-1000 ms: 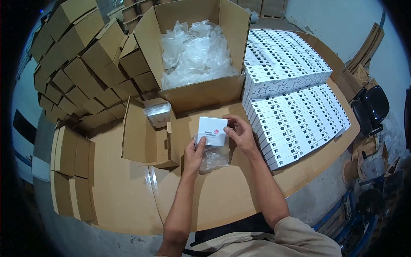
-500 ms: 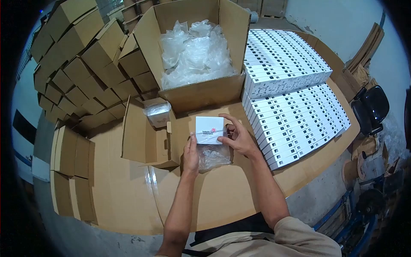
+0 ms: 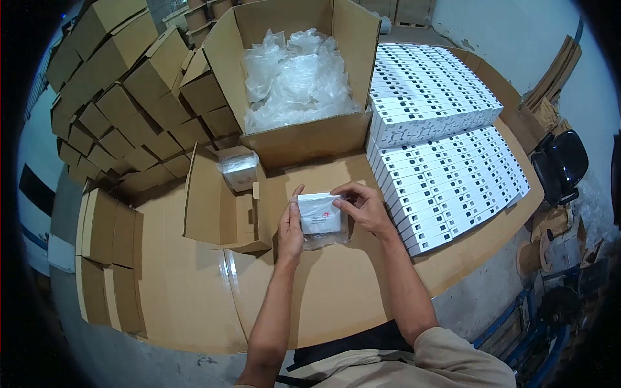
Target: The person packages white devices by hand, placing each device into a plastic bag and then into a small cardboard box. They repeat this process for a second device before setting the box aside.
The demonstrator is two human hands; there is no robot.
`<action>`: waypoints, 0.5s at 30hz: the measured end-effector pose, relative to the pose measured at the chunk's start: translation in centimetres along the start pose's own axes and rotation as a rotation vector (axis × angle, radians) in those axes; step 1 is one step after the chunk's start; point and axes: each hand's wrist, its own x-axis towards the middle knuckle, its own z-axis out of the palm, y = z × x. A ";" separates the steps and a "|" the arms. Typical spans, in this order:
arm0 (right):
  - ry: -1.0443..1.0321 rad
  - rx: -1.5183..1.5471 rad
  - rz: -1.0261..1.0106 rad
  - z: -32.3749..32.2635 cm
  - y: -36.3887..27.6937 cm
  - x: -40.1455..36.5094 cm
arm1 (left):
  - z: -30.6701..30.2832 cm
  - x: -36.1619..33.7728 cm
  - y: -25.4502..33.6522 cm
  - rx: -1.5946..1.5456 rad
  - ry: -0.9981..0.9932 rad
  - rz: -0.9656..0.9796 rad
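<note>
A small white box (image 3: 321, 218) with a red mark lies mostly inside a clear plastic bag (image 3: 323, 241) at the middle of the cardboard surface. My left hand (image 3: 291, 223) holds its left side, thumb along the edge. At the top right corner, my right hand (image 3: 363, 208) pinches with thumb and index finger; whether they grip the box or the bag's edge is too small to tell. Left of my hands, an open brown carton (image 3: 220, 216) holds a plastic-wrapped white box (image 3: 240, 171).
A large carton (image 3: 310, 141) full of clear bags (image 3: 297, 84) stands behind. Long rows of white boxes (image 3: 453, 187) are stacked at the right. Brown cartons (image 3: 116, 97) pile up at the back left, with more cartons (image 3: 107, 226) at the left edge.
The white box has moved slightly down and now sits within the plastic, which covers its front. My right hand has shifted to its top corner; my left thumb has moved up a little.
</note>
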 end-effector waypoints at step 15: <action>0.047 0.009 -0.011 -0.2 0.5 0.1 | -0.6 -0.1 0.0 0.002 -0.053 0.024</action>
